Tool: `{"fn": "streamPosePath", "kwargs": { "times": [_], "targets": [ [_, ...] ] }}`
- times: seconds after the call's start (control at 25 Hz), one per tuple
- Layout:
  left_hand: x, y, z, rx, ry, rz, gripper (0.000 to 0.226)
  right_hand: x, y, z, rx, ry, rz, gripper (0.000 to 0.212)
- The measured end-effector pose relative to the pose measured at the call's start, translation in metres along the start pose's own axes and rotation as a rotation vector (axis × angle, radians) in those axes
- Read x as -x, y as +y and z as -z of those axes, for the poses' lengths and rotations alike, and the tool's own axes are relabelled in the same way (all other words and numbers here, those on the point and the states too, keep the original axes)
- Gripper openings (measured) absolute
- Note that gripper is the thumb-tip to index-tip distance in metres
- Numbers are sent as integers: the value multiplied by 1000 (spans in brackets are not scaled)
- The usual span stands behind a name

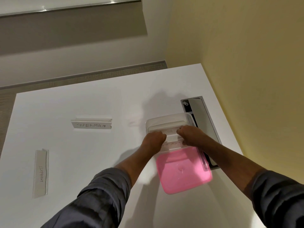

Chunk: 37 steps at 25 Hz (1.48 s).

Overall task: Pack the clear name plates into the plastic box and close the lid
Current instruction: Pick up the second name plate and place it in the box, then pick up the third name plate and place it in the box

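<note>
The clear plastic box (169, 124) sits open on the white table. 2 name plates (171, 137) lie inside it. Its pink lid (184, 170) lies flat, just beside it. 2 more plates wait well apart: "SUPERMAN" (91, 123) and "ELEPHANT" (41, 173).

Both hands, left (153, 140) and right (190, 135), reach forward (fingers curled).

Two name plates (91, 124) left of box (167, 122)
</note>
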<state>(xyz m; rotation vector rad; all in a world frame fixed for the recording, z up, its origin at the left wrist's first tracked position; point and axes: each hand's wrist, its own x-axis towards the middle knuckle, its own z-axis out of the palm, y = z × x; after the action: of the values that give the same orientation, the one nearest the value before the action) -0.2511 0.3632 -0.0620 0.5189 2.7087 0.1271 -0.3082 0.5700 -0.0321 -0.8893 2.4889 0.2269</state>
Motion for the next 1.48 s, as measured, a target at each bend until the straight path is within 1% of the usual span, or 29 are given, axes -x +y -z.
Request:
{"fn": "streamPosePath", "kwargs": {
  "times": [0.08,0.12,0.24,0.28,0.32,0.4,0.48,0.56,0.72,0.88,1.04,1.2,1.28,1.36,1.48],
  "targets": [
    [6,0,9,90,74,5,28,2,-1,4,-38,40,-18,41],
    [13,0,13,162,164,18,29,3,-2,6,-63,73,-31,41],
    [47,5,17,460,563,131,21,8,-9,15,-184,189,-74,35],
    [61,4,16,546,653,200,19,10,-14,20,-222,227,-81,32],
    [76,2,13,623,694,267,17,12,-22,25,-243,261,-82,30],
    [104,-6,5,762,672,379,16,14,-42,33,-238,310,-61,24],
    [131,-16,-8,838,615,473,17,14,-70,40,-225,337,-10,20],
    [156,-25,-18,865,582,547,18,11,-103,47,-244,351,51,17],
    [202,-51,-34,888,612,645,18,-6,-179,62,-279,376,165,17],
    [251,-90,-44,884,616,780,18,-28,-261,64,-298,299,294,20],
    [303,-139,-56,872,687,944,17,-53,-336,61,-332,228,370,19],
    [355,-193,-67,836,780,1130,15,-73,-406,56,-378,108,368,19],
    [376,-220,-73,816,796,1204,16,-82,-435,52,-420,41,351,17],
    [391,-244,-78,790,779,1266,18,-90,-459,49,-493,-25,315,14],
    [403,-271,-83,814,695,1335,27,-98,-488,43,-531,-60,301,13]
  ]
}}
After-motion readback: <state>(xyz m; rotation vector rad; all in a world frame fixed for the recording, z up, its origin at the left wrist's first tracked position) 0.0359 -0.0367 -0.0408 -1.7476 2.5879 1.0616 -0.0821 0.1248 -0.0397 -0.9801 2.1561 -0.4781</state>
